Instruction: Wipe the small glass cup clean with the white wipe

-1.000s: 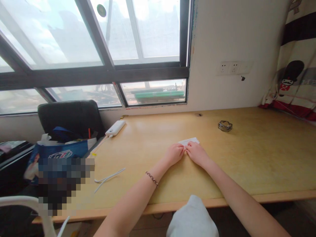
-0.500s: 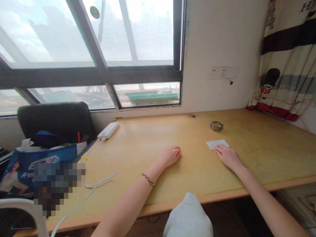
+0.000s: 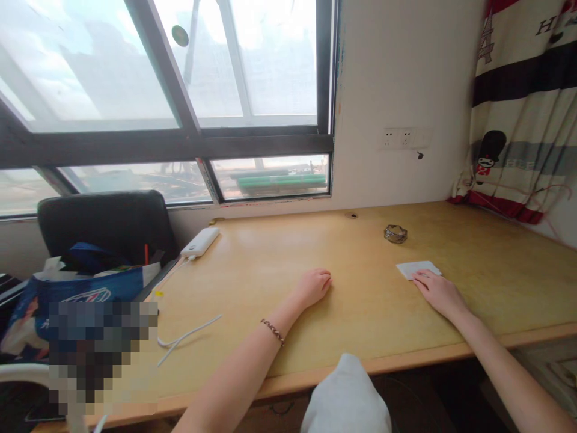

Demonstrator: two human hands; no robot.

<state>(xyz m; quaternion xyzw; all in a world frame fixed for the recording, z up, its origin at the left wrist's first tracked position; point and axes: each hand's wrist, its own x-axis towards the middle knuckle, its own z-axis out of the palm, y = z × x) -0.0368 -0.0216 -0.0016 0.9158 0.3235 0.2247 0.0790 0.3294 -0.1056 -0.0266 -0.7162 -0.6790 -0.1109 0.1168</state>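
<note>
My right hand (image 3: pixel 439 293) presses down on a folded white tissue (image 3: pixel 418 269), its fingers over the tissue's near right edge. The tissue lies flat on the light wooden desk (image 3: pixel 356 325). My left hand (image 3: pixel 314 287) rests on the desk well to the left, loosely closed in a fist, and I see nothing in it. A braided bracelet (image 3: pixel 273 332) circles the left wrist. Behind the tissue stands a dark, openwork ring-shaped object (image 3: pixel 395 234), apart from both hands.
A white power bank (image 3: pixel 201 242) with a cable plugged in lies at the desk's left edge. A loose white cable (image 3: pixel 192 332) curls nearer me. Beyond that edge are a black chair (image 3: pixel 106 222) and a blue bag (image 3: pixel 97 285). Wall and window border the back.
My right hand has slid to the right across the desk, and the white tissue has moved along under it. My left hand stays in the same place. The view has shifted slightly.
</note>
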